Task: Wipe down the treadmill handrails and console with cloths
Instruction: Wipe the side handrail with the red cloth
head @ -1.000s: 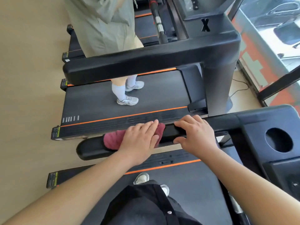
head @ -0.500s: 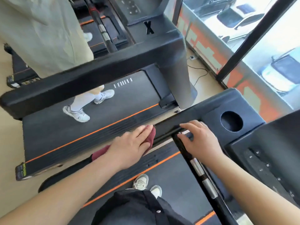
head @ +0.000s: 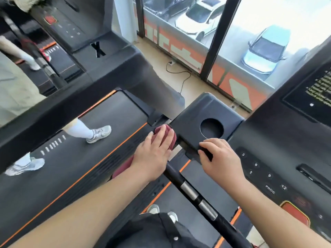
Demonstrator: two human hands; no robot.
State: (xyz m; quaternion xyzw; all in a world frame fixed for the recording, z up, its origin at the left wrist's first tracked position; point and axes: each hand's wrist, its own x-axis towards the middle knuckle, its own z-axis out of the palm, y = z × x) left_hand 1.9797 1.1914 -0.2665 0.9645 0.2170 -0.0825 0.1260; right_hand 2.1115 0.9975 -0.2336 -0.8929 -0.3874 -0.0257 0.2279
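Note:
A maroon cloth (head: 123,169) lies on my treadmill's left handrail, right where the rail meets the black console block (head: 189,111). My left hand (head: 154,154) presses flat on the cloth with straight fingers, and my forearm hides most of the rail. My right hand (head: 220,158) curls its fingers over the console's front edge just below the round cup holder (head: 211,130). The keypad (head: 259,169) with numbered buttons is to the right of that hand. A black centre handlebar (head: 197,197) with two metal sensor bands runs down toward me.
A second treadmill (head: 107,56) stands close on the left, and a person in white socks and sneakers (head: 98,134) walks on its belt. A power cable (head: 179,72) lies on the floor by the window. The console screen (head: 318,93) is at far right.
My left hand slid the cloth along the handrail up to the console. My right hand moved from the rail to the console's front edge. The view swung right toward the console.

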